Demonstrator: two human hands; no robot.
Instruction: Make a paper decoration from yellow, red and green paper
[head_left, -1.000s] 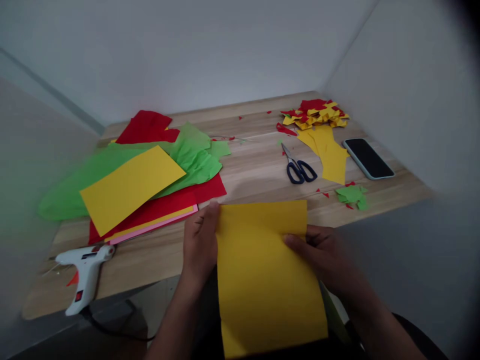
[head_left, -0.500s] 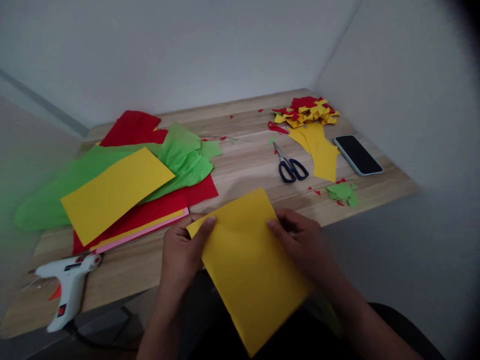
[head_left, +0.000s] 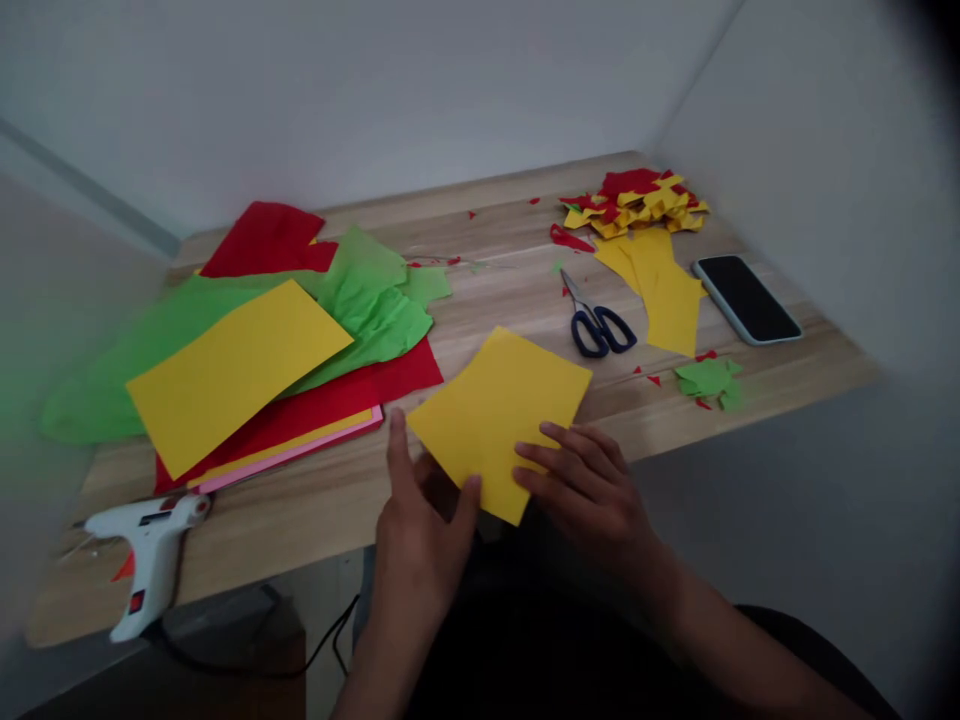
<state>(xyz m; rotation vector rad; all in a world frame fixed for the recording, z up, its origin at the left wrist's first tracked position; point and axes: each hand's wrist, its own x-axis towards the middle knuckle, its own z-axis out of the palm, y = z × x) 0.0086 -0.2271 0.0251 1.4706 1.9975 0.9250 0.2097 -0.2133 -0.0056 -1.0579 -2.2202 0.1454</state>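
Note:
A piece of yellow paper (head_left: 499,410) is between my hands over the table's front edge, its near corner toward me. My left hand (head_left: 424,530) grips its lower left edge, thumb on top, index finger stretched out past the left corner. The other left fingers are partly hidden under the sheet. My right hand (head_left: 589,490) holds the lower right side with several fingers on top; its thumb is hidden. Beyond the paper lie dark-handled scissors (head_left: 600,325), touched by neither hand.
On the left, a yellow sheet (head_left: 240,370) lies over green crepe paper (head_left: 150,340) and red paper (head_left: 405,378). A white glue gun (head_left: 150,550) sits near the front left corner. To the right are yellow pieces (head_left: 671,310), cut scraps (head_left: 637,205), green bits (head_left: 709,378) and a phone (head_left: 750,300).
The yellow paper has been turned and raised farther over the table, and now looks shorter. My right fingers have moved onto its top, and my left index finger has straightened.

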